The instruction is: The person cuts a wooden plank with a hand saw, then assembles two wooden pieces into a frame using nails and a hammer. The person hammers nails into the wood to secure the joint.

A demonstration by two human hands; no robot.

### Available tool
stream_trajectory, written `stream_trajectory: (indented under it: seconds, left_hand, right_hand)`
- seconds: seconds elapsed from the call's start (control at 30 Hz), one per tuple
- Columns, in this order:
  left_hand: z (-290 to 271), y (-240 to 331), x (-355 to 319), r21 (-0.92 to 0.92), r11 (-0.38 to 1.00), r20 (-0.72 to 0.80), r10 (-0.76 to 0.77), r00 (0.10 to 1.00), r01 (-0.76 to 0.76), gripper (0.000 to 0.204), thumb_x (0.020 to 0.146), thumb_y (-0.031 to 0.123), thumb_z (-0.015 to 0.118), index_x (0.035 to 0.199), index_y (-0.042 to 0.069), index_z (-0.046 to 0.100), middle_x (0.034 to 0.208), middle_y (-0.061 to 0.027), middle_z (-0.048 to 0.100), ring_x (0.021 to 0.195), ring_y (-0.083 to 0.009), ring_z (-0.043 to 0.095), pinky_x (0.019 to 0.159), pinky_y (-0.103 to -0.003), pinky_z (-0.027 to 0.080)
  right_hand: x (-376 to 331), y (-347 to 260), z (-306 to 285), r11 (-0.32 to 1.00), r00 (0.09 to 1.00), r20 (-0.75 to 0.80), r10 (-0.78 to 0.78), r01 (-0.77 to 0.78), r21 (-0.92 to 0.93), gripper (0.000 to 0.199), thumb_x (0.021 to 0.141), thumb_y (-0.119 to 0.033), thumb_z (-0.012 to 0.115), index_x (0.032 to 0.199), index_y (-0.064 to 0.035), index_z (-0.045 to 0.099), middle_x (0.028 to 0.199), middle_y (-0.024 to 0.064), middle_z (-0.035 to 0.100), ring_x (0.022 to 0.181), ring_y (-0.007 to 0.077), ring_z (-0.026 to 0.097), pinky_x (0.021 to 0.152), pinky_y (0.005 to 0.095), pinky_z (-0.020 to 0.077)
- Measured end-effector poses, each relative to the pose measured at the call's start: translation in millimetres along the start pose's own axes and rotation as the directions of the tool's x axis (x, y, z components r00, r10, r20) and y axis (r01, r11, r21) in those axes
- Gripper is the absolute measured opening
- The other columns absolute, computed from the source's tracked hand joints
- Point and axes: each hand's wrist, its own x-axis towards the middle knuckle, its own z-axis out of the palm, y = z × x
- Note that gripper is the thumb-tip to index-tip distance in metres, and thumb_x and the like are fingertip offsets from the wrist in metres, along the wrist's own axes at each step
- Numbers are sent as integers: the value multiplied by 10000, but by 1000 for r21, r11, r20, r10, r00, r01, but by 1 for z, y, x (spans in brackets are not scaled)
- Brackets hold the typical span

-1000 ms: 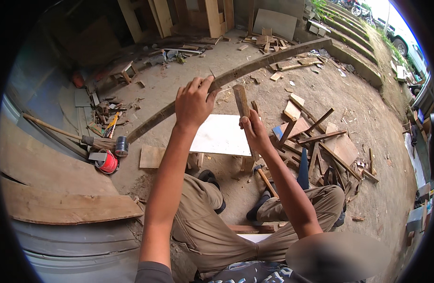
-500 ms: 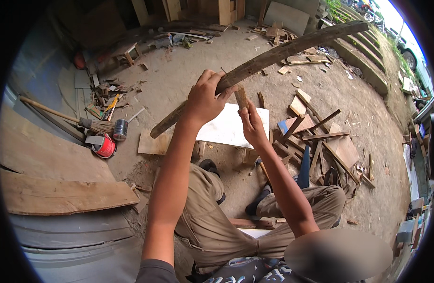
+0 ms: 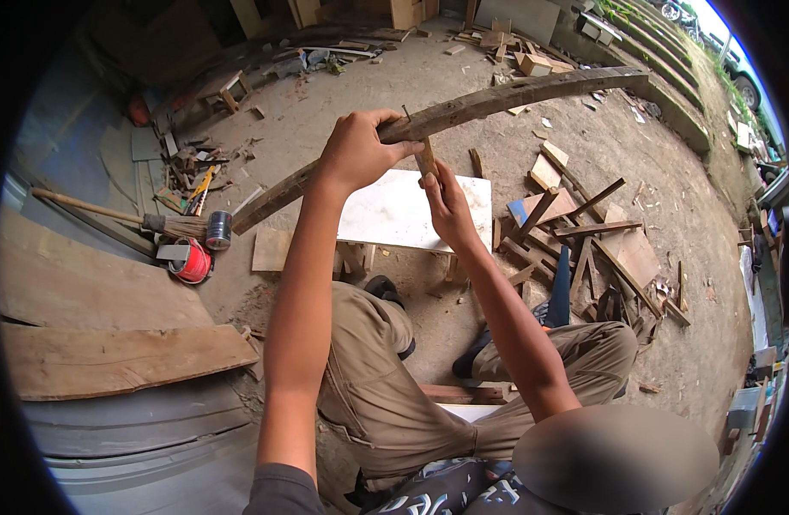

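A long, weathered wooden plank [image 3: 532, 93] is held up before me, slanting from lower left to upper right. My left hand [image 3: 360, 150] is closed around it left of its middle. Close to those fingers, a thin nail [image 3: 406, 112] sticks up from the plank's upper edge. In my right hand [image 3: 451, 206] a short wooden stick [image 3: 426, 160] is pinched, nearly upright. Its top end reaches the plank's underside, beside my left thumb; whether they are joined I cannot tell. Below both hands stands a low bench with a white top [image 3: 394, 215].
Scrap wood [image 3: 583, 227] lies piled at right, with a blue tapering blade [image 3: 560, 287] near my leg. A broom [image 3: 175, 227], a dark can [image 3: 218, 230] and a red bucket [image 3: 191, 260] stand at left. A broad board [image 3: 128, 360] lies nearer. Concrete steps [image 3: 660, 64] rise far right.
The plank has shifted left and its right end has dropped, so it slants less. Both hands moved slightly left with the plank and the short stick.
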Motion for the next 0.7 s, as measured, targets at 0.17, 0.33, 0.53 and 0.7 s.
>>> stream_trajectory:
  seconds: [0.17,0.33,0.53,0.7]
  left_hand:
    - [4,3,12,75,997,-28,12,1000,-10,404,715,227,863,1050,35,742,879,-105,744,754,-148,662,745,-312,514]
    - [-4,8,22,30,999,80,10,997,-12,403,719,208,862,1053,19,740,916,-95,746,817,-139,660,807,-308,506]
    - [-8,-5,34,-232,972,239,14,971,43,349,767,177,839,1059,14,739,936,-27,727,845,-106,630,816,-293,493]
    - [-6,-8,33,-218,975,221,-3,975,52,326,771,163,835,1043,10,740,921,-15,720,842,-94,618,817,-280,479]
  right_hand:
    - [6,-2,1,998,998,-10,56,-56,32,451,1056,-275,474,1396,19,438,1162,206,603,1088,252,571,939,346,449]
    - [8,-6,-1,997,998,-6,64,-63,37,463,1049,-265,489,1395,37,435,1217,262,622,1159,302,597,978,367,451]
    - [5,-4,4,994,996,-46,78,-74,77,480,1045,-296,498,1388,36,447,1240,275,610,1187,322,590,988,383,450]
    - [7,-1,6,998,997,-63,46,-43,44,492,1043,-309,499,1384,41,454,1275,286,590,1213,348,577,1002,398,447]
